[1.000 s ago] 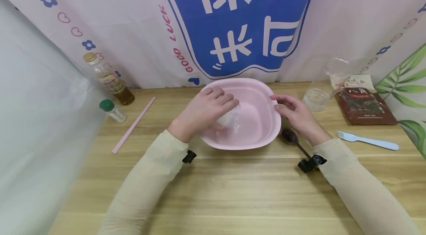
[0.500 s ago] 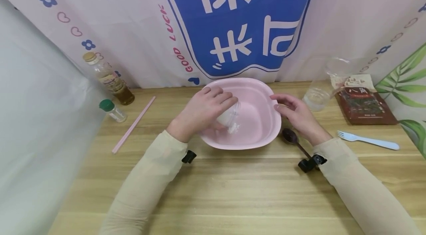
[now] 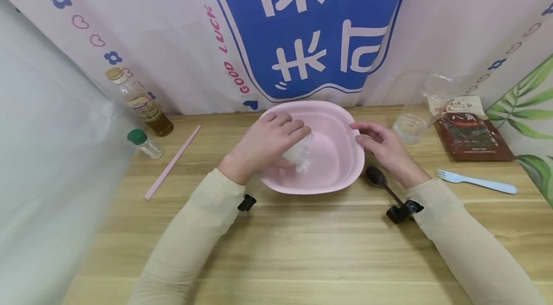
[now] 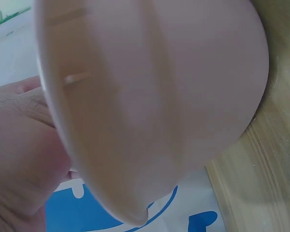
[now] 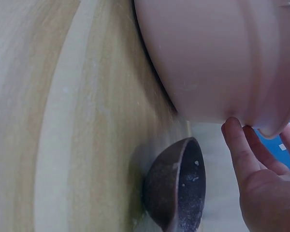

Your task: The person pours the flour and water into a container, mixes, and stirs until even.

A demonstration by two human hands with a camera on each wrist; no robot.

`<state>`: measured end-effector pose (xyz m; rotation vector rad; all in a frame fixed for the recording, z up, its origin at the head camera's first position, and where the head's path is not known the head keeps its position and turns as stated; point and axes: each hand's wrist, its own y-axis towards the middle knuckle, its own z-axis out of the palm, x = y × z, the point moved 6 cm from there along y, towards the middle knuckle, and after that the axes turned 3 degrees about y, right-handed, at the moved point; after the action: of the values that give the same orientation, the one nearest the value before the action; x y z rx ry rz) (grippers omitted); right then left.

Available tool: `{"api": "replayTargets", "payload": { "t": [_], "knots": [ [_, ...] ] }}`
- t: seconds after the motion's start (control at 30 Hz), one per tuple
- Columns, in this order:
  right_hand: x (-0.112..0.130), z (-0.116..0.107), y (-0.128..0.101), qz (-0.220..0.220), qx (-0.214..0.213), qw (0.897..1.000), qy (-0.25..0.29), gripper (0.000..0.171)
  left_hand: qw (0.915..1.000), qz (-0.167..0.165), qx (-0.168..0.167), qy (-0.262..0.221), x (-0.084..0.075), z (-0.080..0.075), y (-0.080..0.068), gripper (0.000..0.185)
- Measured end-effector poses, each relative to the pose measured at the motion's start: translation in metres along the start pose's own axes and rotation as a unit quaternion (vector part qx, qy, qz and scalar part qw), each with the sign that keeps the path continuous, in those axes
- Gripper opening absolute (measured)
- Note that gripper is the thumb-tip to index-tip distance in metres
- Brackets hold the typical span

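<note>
Only the head view shows inside the pink basin (image 3: 332, 153) on the worktop (image 3: 294, 247): the left hand (image 3: 271, 144) grips a clear container (image 3: 301, 148), white powder (image 3: 304, 166) beside it. The right wrist view adds fingertips (image 5: 233, 126) of the right hand (image 5: 270, 195) below the rim (image 5: 275, 132) it holds, and white specks (image 5: 196, 163) in the dark spoon (image 5: 165, 186).

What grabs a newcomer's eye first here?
Probably the pink basin, mid-table in the head view, with the big blue panel on the cloth behind it. Next, the left hand, gripping a clear container inside the basin, with white powder at its mouth. The right hand is at the basin's right rim.
</note>
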<state>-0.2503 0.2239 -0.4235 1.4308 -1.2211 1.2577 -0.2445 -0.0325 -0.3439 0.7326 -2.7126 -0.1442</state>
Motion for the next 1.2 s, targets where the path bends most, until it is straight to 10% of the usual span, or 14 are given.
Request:
{"api": "replayTargets", "payload": {
  "t": [1.2],
  "knots": [
    [-0.0004, 0.0004, 0.0010, 0.000, 0.000, 1.000, 0.006, 0.044, 0.9998, 0.000, -0.013, 0.015, 0.0069, 0.0010, -0.0066, 0.072]
  ]
}}
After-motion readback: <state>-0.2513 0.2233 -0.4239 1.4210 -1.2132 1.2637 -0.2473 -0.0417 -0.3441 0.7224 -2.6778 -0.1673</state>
